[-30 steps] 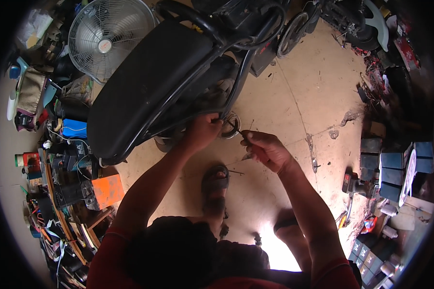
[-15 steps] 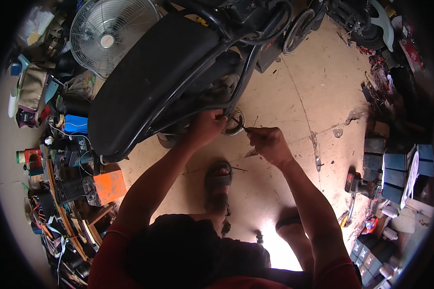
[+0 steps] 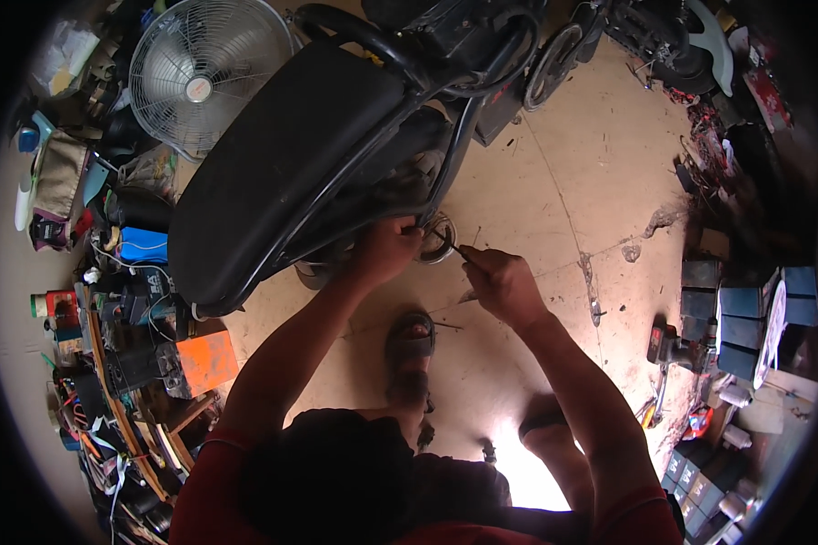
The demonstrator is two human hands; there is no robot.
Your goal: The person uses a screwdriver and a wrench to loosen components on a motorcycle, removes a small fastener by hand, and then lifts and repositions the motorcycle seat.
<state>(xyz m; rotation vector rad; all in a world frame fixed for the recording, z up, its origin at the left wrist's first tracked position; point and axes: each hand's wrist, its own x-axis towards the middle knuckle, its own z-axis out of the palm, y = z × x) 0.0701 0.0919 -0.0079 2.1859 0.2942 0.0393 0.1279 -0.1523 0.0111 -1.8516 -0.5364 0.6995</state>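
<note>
A two-wheeled vehicle with a long black seat [image 3: 286, 154] and black frame tubes [image 3: 447, 168] stands in front of me. At the low rear end of the tubing my left hand [image 3: 391, 250] is closed, its fingertips against the frame; what they grip is hidden. My right hand [image 3: 502, 283], just to the right, is closed around a slim dark rod-like tool [image 3: 453, 245]. The tool's tip points up and left toward my left fingers, over a shiny metal ring [image 3: 438, 250] beneath the frame. The exact kind of tool is too small to tell.
A metal-caged fan [image 3: 198, 89] stands beyond the seat at the left. Clutter lines the left side, including an orange box [image 3: 204, 363] and wooden strips. Dark blocks [image 3: 741, 318] and a drill-like power tool [image 3: 665, 345] lie at the right. My sandalled foot [image 3: 411, 341] is below my hands.
My right hand has shifted slightly right and down, tilting a little with the tool. My left hand stays at the frame. The whole view has moved slightly.
</note>
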